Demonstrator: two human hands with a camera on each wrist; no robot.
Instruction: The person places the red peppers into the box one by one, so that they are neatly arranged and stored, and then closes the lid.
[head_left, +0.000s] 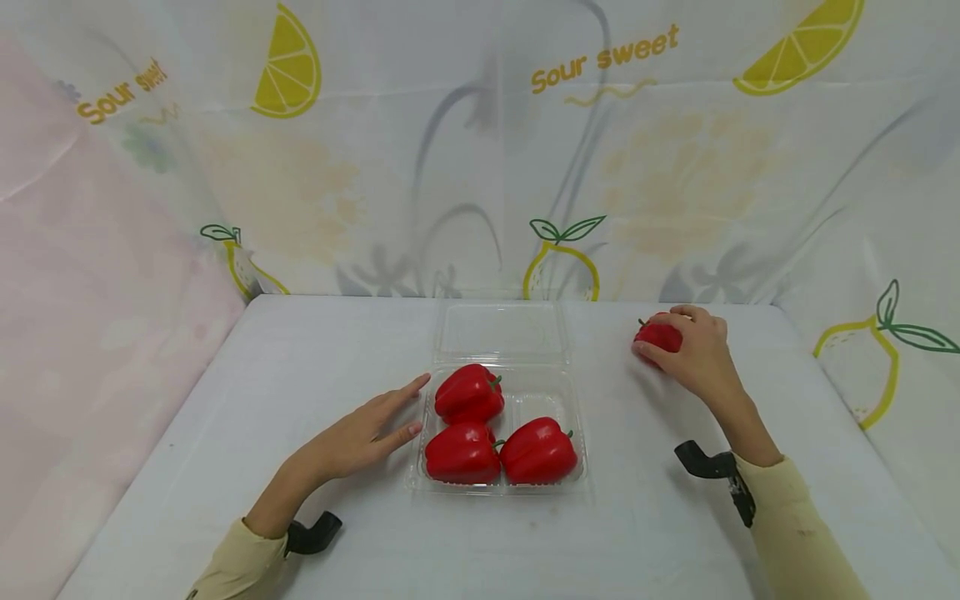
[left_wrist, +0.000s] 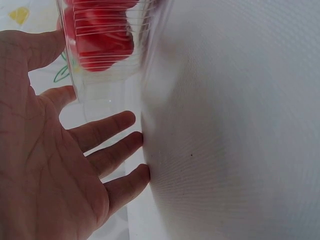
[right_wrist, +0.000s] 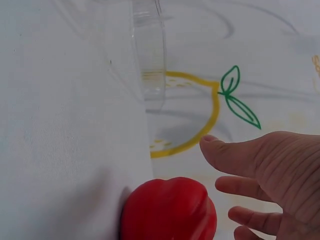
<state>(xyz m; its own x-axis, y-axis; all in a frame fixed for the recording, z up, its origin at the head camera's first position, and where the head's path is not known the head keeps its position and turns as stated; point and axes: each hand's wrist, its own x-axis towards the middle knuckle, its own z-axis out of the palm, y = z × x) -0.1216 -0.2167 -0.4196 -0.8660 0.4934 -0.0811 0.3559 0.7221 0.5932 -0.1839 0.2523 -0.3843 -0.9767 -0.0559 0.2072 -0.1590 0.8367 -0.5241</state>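
Observation:
Three red bell peppers (head_left: 540,451) sit in a clear plastic clamshell box (head_left: 543,387), whose lid (head_left: 501,333) lies folded back. My left hand (head_left: 352,437) is at the box's left side with fingers extended; in the left wrist view the thumb and index finger are against the box wall. Another red bell pepper (head_left: 658,335) lies on the table to the right of the box. My right hand (head_left: 693,350) reaches over it, thumb at the near side and fingers at the far side. In the right wrist view the fingers are spread beside that pepper (right_wrist: 170,210), not closed round it.
A white-covered table (head_left: 315,350) bears everything. Behind it hangs a cloth (head_left: 420,167) printed with lemons and words. A pinkish cloth (head_left: 97,292) stands along the left side. Each wrist carries a black mount (head_left: 315,533).

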